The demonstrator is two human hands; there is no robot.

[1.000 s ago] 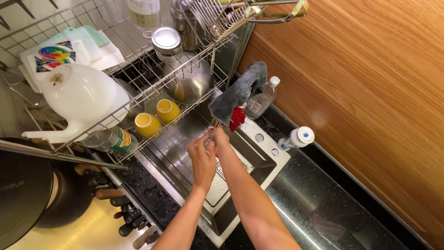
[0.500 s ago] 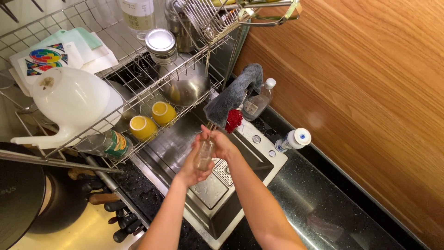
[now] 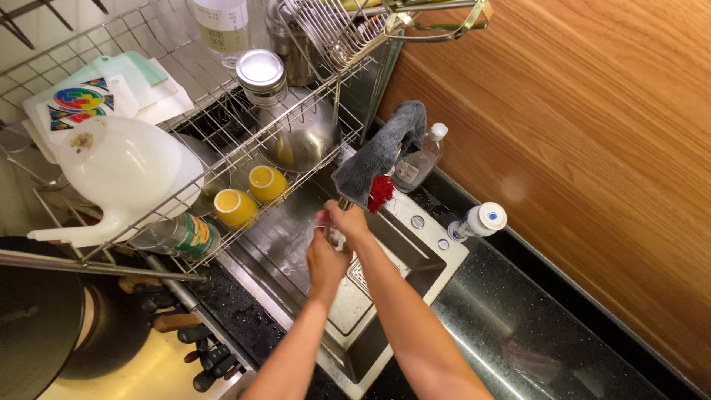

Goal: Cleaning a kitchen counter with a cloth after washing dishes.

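Hands [image 3: 337,241] near white-capped bottle [image 3: 478,221]

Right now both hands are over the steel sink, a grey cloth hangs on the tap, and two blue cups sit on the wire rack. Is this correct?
Not quite: the two cups on the wire rack are yellow, not blue, as the head view shows. The rest holds: left hand and right hand are over the steel sink, and a grey cloth hangs on the tap.

Grey cloth [image 3: 381,152] — yellow cups [image 3: 252,196] — white jug [image 3: 122,170], wooden wall [image 3: 578,148]
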